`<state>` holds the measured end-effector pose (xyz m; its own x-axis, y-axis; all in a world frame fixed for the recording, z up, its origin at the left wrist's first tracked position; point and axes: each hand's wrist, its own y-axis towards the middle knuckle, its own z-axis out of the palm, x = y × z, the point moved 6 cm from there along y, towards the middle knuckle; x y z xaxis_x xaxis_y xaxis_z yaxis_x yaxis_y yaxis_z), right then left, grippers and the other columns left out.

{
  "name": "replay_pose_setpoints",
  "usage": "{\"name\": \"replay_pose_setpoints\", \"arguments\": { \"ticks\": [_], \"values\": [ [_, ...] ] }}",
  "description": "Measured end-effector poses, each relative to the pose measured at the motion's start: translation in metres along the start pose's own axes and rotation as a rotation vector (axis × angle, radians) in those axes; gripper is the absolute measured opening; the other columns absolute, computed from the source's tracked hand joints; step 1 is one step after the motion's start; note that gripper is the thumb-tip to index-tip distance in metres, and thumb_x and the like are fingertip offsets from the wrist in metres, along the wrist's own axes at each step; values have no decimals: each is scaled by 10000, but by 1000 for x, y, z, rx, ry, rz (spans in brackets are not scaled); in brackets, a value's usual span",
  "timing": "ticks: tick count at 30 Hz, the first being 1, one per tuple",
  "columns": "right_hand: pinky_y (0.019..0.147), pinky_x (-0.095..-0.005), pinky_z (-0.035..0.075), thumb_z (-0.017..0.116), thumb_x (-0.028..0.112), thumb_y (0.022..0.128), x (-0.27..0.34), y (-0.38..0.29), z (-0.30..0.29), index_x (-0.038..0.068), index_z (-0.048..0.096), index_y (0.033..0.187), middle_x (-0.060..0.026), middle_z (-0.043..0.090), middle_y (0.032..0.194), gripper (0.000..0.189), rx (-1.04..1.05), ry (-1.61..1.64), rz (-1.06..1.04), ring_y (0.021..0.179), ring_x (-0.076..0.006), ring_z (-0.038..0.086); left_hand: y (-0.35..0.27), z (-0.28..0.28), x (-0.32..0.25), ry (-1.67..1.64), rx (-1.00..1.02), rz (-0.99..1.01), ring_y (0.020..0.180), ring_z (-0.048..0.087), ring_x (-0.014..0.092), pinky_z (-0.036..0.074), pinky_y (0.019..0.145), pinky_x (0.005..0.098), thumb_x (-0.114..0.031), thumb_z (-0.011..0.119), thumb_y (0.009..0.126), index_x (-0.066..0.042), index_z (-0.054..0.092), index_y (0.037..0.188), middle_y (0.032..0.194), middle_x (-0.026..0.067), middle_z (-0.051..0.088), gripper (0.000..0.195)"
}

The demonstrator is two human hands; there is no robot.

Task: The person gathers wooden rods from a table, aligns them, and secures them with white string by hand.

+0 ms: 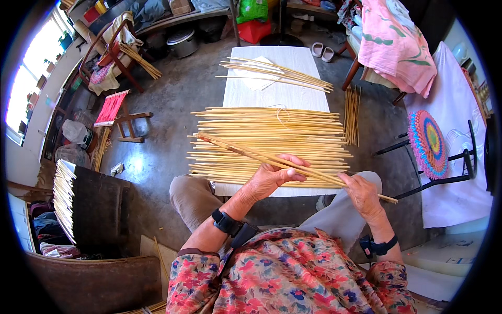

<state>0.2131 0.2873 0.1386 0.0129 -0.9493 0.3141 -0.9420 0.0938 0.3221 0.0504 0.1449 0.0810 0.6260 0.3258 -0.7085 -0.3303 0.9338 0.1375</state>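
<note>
A few slender peeled plant stalks slant from upper left to lower right across my hands. My left hand holds them near the middle, thumb on top. My right hand is closed around their lower right part, and the ends stick out past it. Below them, a wide layer of similar pale yellow stalks lies side by side on a white wood-grain table. A loop of thin pale cord rests on the layer's far part. Farther back, several loose stalks lie over white paper sheets.
A stalk bundle stands right of the table. A black-framed stool with a crocheted round cover is at the right. At the left are a small red-topped folding stool and a dark box with stalks along its edge.
</note>
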Motion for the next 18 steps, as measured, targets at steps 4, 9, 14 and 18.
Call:
{"name": "replay_pose_setpoints", "arguments": {
  "ticks": [4,9,14,18],
  "values": [
    [673,-346,473,587,24,749,-3,-3,4,93,541,1123,-146,603,903,383,146,181,130,816,-297,581,1,-3,3,83,-4,-20,1003,559,236,495,852,358,-99,598,828,-20,560,1051,1108,174,550,239],
    [747,-354,454,559,75,797,-4,-8,6,73,522,1133,-140,590,965,338,210,274,254,874,-310,571,-3,-7,3,99,-28,-30,962,591,260,499,840,367,-96,573,842,-6,543,1064,1092,190,556,241],
    [710,-352,451,550,79,786,-5,-4,4,81,525,1149,-114,580,894,364,118,108,123,818,-276,568,-1,-22,2,97,-112,8,911,603,264,507,812,383,-104,516,876,-16,556,988,1040,169,575,148],
    [725,-360,430,504,102,774,9,4,-4,120,538,1140,-54,510,810,368,-38,-256,-27,840,-217,532,-6,-46,2,98,-262,56,908,592,264,511,784,385,-149,531,877,-49,554,961,1041,176,567,133]
  ]
}}
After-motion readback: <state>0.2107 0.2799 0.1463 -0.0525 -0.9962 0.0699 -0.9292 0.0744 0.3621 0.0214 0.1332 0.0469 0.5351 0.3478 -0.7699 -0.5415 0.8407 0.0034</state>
